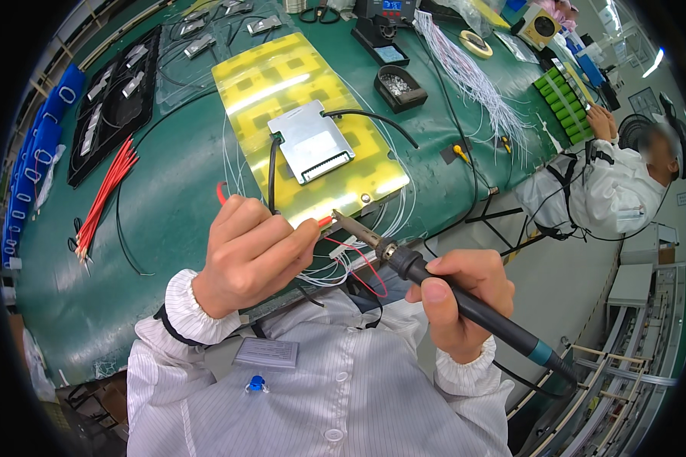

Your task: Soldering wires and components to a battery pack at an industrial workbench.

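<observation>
Red wire: its bared end was pinched between thumb and forefinger of the left hand, raised above the near edge of the green bench mat; a loop of it showed behind the knuckles.
Soldering iron: gripped pen-fashion in the right hand, fingers wrapped tight round the black handle, its tip touching or just short of the wire end (too fine to tell which).
Left hand state: closed on the wire, fingers curled in.
Right hand state: clamped on the iron, thumb on top.
Yellow board: lay flat on the mat just beyond the hands, with a silver metal plate on it and black leads running off.
Thin white wires: fanned out at the far right of the bench; a bundle of red wires lay well apart at the left.
Tip tray: a small black dish near the soldering station.
Co-worker: a person in white sat at the bench end, hand by green cells.
Doing it well, as I judged: keep the wire steady, fingers back from the bare end, and lay the tip's flat side along the strands so heat spread evenly.
</observation>
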The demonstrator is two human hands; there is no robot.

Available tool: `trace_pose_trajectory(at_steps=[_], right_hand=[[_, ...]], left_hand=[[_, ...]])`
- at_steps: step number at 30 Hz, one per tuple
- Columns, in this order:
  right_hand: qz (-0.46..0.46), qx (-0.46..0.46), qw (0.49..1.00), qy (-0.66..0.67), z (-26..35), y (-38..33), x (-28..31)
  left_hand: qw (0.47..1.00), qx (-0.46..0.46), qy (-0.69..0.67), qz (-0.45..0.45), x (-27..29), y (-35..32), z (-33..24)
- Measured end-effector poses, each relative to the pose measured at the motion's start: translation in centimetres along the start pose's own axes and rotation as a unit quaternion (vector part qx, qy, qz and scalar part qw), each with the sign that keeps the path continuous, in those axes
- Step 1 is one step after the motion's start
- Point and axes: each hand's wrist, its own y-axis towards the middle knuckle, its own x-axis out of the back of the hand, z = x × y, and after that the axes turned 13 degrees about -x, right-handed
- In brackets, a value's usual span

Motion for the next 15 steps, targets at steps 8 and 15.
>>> trace_pose_trajectory(at_steps=[8,15], right_hand=[[-0.003,0.007,1.000,-0.007,0.11,0.05,-0.09],[-0.003,0.025,1.000,-0.012,0.02,-0.10,-0.20]], left_hand=[[1.000,-0.001,-0.002,0.007,0.07,-0.11,-0.06],[1.000,-0.002,-0.002,0.012,0.11,-0.01,-0.10]])
